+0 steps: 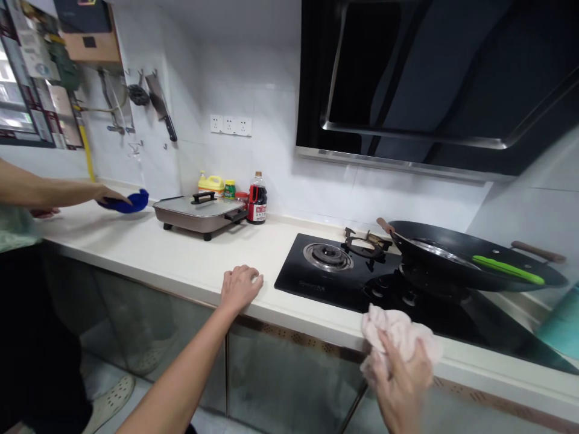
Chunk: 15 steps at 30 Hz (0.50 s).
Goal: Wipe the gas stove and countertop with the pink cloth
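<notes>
My left hand (240,287) leans on the front of the white countertop (280,307), fingers loosely bent and thumb apart, with nothing in it. A pale pink cloth (398,331), crumpled, is in the grip of my right hand (404,380), over the counter's front edge. The cloth is just in front of the black gas stove (325,290). On the stove's left side a burner (328,256) lies uncovered, and a black pot stand (368,246) sits behind it. A big wok (452,256) with wooden handles rests on the right side, a green-handled utensil (509,269) lying in it.
At the left, another person's hand (111,194) holds a blue cloth (131,202) on the counter. A lidded electric pan (199,220) stands near a sauce bottle (257,202). The range hood (407,158) overhangs the stove. A cleaver (160,105) hangs on the wall.
</notes>
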### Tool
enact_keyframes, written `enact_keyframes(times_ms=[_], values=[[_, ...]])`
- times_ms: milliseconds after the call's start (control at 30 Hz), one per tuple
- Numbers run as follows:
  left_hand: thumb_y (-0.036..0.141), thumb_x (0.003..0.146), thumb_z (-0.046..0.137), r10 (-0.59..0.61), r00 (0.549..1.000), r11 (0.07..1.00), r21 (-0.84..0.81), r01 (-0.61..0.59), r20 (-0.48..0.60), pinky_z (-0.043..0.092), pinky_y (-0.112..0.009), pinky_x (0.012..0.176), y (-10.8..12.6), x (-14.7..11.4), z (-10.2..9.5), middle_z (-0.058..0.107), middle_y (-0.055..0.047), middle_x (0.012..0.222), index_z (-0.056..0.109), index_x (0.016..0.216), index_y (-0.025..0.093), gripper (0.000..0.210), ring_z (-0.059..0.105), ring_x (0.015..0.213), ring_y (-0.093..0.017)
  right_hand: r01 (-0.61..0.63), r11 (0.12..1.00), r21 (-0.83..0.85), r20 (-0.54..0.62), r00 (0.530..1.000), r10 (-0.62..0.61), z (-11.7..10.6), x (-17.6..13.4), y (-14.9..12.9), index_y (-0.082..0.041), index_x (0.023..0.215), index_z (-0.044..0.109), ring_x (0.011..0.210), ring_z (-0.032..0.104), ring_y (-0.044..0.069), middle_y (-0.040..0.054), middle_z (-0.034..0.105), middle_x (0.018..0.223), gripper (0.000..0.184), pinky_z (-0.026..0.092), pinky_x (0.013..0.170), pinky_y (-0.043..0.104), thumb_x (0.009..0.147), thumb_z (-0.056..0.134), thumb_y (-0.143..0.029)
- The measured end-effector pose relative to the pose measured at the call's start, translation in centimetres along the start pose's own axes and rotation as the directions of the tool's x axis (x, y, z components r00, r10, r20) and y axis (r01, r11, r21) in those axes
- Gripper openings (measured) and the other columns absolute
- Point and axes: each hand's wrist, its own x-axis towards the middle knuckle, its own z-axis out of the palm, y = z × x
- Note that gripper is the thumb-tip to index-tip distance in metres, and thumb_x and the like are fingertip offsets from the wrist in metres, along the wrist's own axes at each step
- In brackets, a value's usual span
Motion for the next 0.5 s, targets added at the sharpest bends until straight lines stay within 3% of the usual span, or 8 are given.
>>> enact_keyframes(times_ms=[100, 200, 300, 500], values=[[0.041, 0.096, 0.050, 0.010, 1.000, 1.000, -0.010, -0.010, -0.001, 0.036, -0.044, 0.103, -0.1, -0.1, -0.1, 0.076, -0.008, 0.119, 0.078, 0.098, 0.024, 0.032, 0.061, 0.118, -0.028, 0.165, 0.985, 0.041, 0.067, 0.984, -0.168, 0.9, -0.4, -3.3, -0.036, 0.142, 0.064, 0.154, 0.024, 0.050, 0.0138, 0.045, 0.155, 0.049, 0.036, 0.111, 0.073, 0.096, 0.050, -0.036], [0.040, 0.096, 0.050, 0.016, 1.000, 1.000, -0.009, -0.016, -0.006, 0.036, -0.043, 0.102, -0.2, -0.1, -0.1, 0.077, -0.008, 0.117, 0.078, 0.097, 0.025, 0.032, 0.062, 0.117, -0.028, 0.260, 0.964, 0.048, 0.118, 0.957, -0.264, 0.4, -0.2, -2.2, -0.038, 0.150, 0.054, 0.141, 0.046, 0.046, 0.0153, 0.052, 0.148, 0.057, 0.047, 0.102, 0.061, 0.093, 0.054, -0.033], [0.039, 0.096, 0.050, 0.014, 1.000, 1.000, -0.002, -0.014, -0.007, 0.036, -0.043, 0.101, -0.2, -0.2, -0.1, 0.077, -0.008, 0.117, 0.078, 0.098, 0.024, 0.032, 0.062, 0.116, -0.028, 0.253, 0.966, -0.046, 0.168, 0.956, -0.242, -0.8, 0.0, 1.8, -0.036, 0.157, 0.043, 0.119, 0.062, 0.041, 0.0155, 0.063, 0.134, 0.068, 0.052, 0.086, 0.053, 0.091, 0.057, -0.039], [0.039, 0.096, 0.051, 0.012, 1.000, 1.000, 0.005, -0.012, 0.007, 0.036, -0.045, 0.101, 0.0, -0.2, -0.2, 0.077, -0.008, 0.116, 0.077, 0.098, 0.022, 0.031, 0.062, 0.117, -0.028, 0.218, 0.949, -0.230, 0.260, 0.953, -0.156, -5.3, 1.2, 12.8, -0.028, 0.133, 0.067, 0.100, 0.067, 0.040, 0.0160, 0.067, 0.121, 0.051, 0.050, 0.076, 0.051, 0.083, 0.058, -0.035]])
